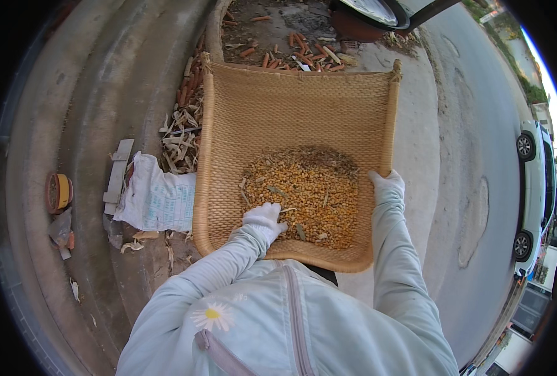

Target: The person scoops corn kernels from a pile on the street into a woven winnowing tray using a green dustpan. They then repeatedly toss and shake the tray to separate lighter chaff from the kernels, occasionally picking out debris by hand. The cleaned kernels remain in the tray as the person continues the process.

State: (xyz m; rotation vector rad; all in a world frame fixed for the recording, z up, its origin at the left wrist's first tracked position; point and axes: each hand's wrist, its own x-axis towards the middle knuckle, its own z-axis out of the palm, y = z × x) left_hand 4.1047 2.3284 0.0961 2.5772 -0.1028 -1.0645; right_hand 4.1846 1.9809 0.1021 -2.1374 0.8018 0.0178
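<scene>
At the front of the torso, a woven basket (294, 106) is held with its broad flat end facing away from the body and its near edge close to the jacket (260, 307); contact there cannot be confirmed. A heap of corn kernels (322, 210), mixed with chaff and husk scraps, lies on the near half of the weave.

Right hand (389, 187): fingers clamped on the right rim, thumb over the inner side. Left hand (264, 219): lowered onto the near left of the kernels; whether the fingers are closed on any of them cannot be told.

Handling, as judged: the basket should be light in itself and fairly stiff along its bound rim, with some flex across the woven panel. The kernels probably supply most of the weight, concentrated toward the body. Individually they should be hard and slippery, free to roll if the basket tilts; the chaff should be light and brittle. Preferred grip points are the thick side rims, level with the heap, one hand per side. Avoid lifting by the thin far edge, which could bend.
</scene>
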